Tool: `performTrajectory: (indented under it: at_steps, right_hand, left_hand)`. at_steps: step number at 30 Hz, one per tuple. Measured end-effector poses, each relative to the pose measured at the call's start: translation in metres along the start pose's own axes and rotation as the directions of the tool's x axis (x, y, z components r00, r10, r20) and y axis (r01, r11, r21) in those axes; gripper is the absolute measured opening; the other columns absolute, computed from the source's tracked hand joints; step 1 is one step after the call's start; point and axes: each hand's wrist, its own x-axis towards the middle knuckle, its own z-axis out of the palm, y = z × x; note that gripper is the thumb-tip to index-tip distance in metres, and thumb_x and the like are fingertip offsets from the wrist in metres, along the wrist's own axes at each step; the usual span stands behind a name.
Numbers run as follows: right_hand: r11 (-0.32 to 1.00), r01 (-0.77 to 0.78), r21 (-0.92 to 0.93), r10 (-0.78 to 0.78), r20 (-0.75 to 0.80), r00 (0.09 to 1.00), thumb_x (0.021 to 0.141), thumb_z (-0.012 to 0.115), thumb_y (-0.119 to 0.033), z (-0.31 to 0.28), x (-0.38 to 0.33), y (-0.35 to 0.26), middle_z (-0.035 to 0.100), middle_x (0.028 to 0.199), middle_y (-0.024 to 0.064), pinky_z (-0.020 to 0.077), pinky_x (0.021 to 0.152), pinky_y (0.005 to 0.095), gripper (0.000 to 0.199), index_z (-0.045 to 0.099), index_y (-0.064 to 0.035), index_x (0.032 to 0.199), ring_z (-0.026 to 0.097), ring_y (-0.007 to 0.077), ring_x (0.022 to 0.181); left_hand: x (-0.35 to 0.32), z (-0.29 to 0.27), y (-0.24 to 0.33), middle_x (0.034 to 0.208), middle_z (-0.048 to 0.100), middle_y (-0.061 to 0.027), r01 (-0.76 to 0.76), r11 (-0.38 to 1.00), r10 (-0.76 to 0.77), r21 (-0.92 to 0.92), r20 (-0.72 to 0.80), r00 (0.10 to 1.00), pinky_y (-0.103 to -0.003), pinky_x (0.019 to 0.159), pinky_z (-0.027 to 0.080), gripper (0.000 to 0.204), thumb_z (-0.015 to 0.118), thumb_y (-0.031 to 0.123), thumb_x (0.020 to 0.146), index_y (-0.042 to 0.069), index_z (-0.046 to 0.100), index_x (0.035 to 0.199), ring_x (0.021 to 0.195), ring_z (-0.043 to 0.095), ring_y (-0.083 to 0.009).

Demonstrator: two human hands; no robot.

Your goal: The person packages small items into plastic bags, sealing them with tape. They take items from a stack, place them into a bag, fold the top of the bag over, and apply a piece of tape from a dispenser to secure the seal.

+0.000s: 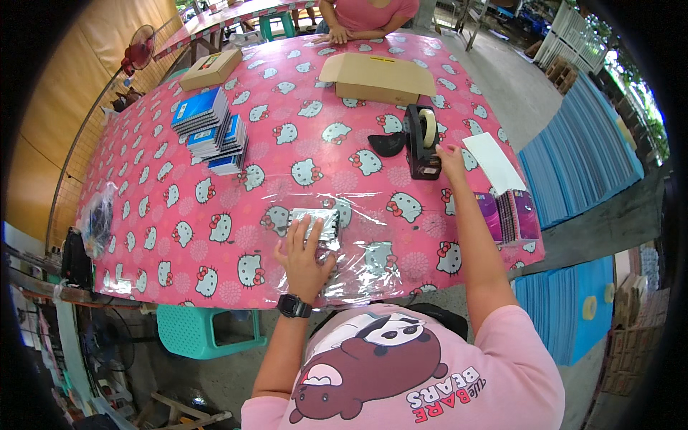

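Pressing flat, fingers spread, left hand [302, 251] on small wrapped bundle [316, 223], silver-looking under clear plastic sheet [373, 240]; nothing gripped, palm down on top. Bundle near front-centre of table, lying on the sheet, sheet spread over pink cartoon-cat tablecloth [179, 215]. Black watch [294, 306] on left wrist. Right hand [450, 158] reaching out to black tape dispenser [422, 143], fingertips touching its near right end; whether fingers pinch tape or just rest there cannot be told. Dispenser upright, roll of clear tape on top, well apart from bundle, toward right side of table. Dark curved piece [388, 143] just beside dispenser on its left. White paper sheet [493, 162] right of right hand, overlapping stack of purple notebooks [509, 215] at right table edge. Open flat cardboard box [378, 77] beyond dispenser, farther back. Stacks of blue notebooks [211, 129] on left half of table, fanned and leaning. Closed smaller brown box [211, 69] at far left corner. Clear plastic bag [97, 218] at left table edge. Another person's hands [337, 34] resting on far edge, pink top. Teal plastic stool [208, 330] under near edge. Blue stacked sheets [580, 158] on floor at right.
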Motion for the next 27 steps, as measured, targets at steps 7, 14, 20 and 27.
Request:
performTrajectory:
  at_steps: [7,14,20,27]
  right_hand:
    - [0.817,0.039,0.576,-0.13,0.117,0.985,0.076,0.07,-0.005,-0.004,-0.042,-0.018,0.063,0.081,0.0074,0.0459,0.065,0.0238,0.043,0.047,0.0021,0.111,0.058,0.012,0.068]
    - [0.578,-0.574,0.58,0.219,0.568,0.794,0.077,0.07,-0.005,0.01,-0.047,0.048,0.059,0.076,0.0024,0.041,0.056,0.0203,0.036,0.05,-0.0024,0.107,0.052,0.0088,0.06]
    - [0.813,-0.361,0.457,-0.366,0.883,0.294,0.081,0.066,-0.007,0.03,-0.128,-0.134,0.059,0.085,0.0022,0.0427,0.064,0.0239,0.038,0.047,-0.0053,0.113,0.055,0.0092,0.074]
    - [0.801,0.204,0.563,-0.416,0.769,-0.486,0.076,0.073,-0.021,0.085,-0.155,-0.234,0.06,0.086,0.0098,0.0455,0.065,0.0308,0.048,0.047,-0.0003,0.11,0.058,0.0159,0.08]
  left_hand:
    - [-0.008,-0.001,-0.008,0.138,0.041,-0.004,0.026,1.0,-0.026,0.006,-0.037,0.999,-0.053,0.101,0.019,0.075,0.069,0.021,0.062,0.021,0.045,0.133,0.131,0.031,-0.0241]
    - [0.009,0.012,0.008,0.133,0.044,-0.0036,-0.001,1.0,-0.002,-0.022,-0.139,0.99,-0.049,0.099,0.022,0.074,0.064,0.02,0.056,0.021,0.048,0.129,0.129,0.034,-0.0269]
    - [-0.004,-0.001,0.003,0.144,0.033,-0.0065,0.122,0.992,-0.122,-0.01,-0.045,0.991,-0.063,0.103,0.012,0.076,0.069,0.02,0.06,0.028,0.046,0.133,0.136,0.023,-0.03]
    - [-0.002,-0.006,0.004,0.148,0.026,-0.0099,0.157,0.988,-0.157,-0.011,0.0,0.988,-0.066,0.102,0.01,0.079,0.073,0.026,0.058,0.031,0.046,0.132,0.137,0.014,-0.0389]
